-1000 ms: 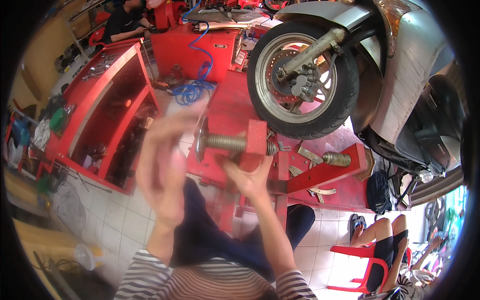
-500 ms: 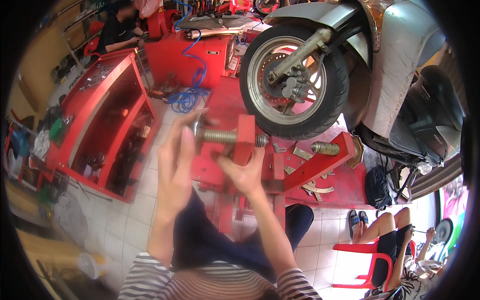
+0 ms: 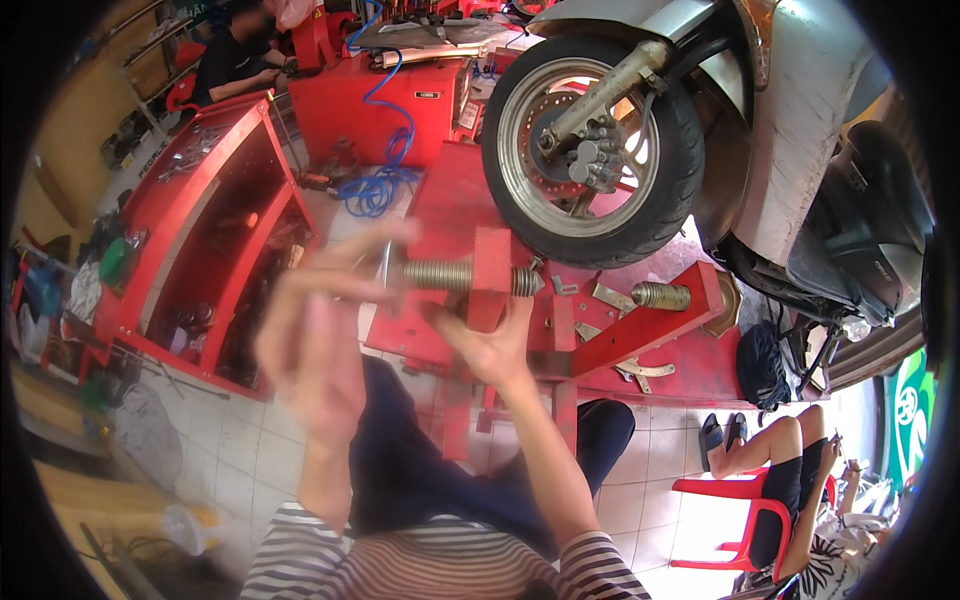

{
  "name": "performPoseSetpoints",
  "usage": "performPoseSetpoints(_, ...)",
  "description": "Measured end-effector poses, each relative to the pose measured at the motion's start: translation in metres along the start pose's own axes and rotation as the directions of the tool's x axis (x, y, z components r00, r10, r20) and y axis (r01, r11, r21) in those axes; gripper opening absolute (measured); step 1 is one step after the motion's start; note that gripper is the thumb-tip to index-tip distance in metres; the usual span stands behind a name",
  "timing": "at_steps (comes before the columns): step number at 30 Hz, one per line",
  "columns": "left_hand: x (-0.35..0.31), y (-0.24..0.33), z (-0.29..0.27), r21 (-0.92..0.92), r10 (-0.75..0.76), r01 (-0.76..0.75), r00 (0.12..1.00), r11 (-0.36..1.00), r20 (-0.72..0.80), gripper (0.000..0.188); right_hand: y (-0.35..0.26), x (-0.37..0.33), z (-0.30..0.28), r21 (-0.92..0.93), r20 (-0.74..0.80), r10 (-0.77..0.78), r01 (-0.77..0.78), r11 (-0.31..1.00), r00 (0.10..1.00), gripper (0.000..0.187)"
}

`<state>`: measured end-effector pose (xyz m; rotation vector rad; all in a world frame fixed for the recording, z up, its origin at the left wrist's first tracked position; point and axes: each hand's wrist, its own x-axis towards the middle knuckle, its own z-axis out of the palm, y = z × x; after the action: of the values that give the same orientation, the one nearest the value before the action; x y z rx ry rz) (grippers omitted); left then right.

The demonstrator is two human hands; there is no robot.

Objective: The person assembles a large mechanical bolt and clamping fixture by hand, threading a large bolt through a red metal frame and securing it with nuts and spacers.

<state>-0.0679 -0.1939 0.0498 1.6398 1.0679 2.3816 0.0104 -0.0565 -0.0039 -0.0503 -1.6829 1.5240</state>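
Observation:
In front of me is a red steel wheel clamp, with a threaded bolt running sideways through its upright red arm. The bolt has a round metal head on its left end and a tapered tip on its right. Around that head, my left hand is blurred by motion, its fingers stretched and apart; whether they touch the head I cannot tell. Below the bolt, my right hand is closed round the upright arm. A second threaded bolt sticks out of the clamp's slanted right arm.
A motorbike's front wheel stands just beyond the clamp on a red platform, where brass-coloured metal pieces lie. A red tool cart is at left, a coiled blue hose behind it. Other people sit at far left and lower right.
My left hand has drawn back a little to the left, its fingers spreading at the bolt's head. My right hand keeps its hold on the upright arm. The view has shifted slightly.

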Motion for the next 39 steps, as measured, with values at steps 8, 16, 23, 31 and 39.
performPoseSetpoints(8, 0.005, -0.008, 0.004, 0.614, -0.244, 0.286, 0.957, 0.735, -0.154, 0.042, -0.001, 0.009, -0.003, -0.006, -0.015, 0.063, -0.063, 0.998, 0.998, 0.031)
performPoseSetpoints(16, -0.006, -0.004, -0.013, 0.056, -0.066, 0.067, 0.997, 0.996, -0.03, 0.037, 0.002, 0.002, 0.0, 0.01, -0.025, 0.013, -0.013, 1.0, 1.0, 0.032)
performPoseSetpoints(23, 0.008, -0.014, 0.006, 0.457, -0.222, 0.258, 0.966, 0.851, -0.133, 0.025, 0.002, 0.012, -0.005, -0.012, -0.025, 0.115, -0.116, 0.993, 0.993, 0.032)
performPoseSetpoints(31, 0.018, -0.012, 0.009, 0.537, -0.07, 0.186, 0.971, 0.823, -0.228, 0.032, 0.002, 0.011, -0.001, 0.021, -0.01, 0.058, -0.057, 0.998, 0.998, 0.032)
performPoseSetpoints(39, -0.001, 0.0, 0.011, -0.051, 0.149, -0.157, 0.979, 0.986, -0.137, 0.046, 0.003, 0.009, -0.002, -0.005, -0.078, 0.024, -0.024, 1.0, 0.997, 0.032)
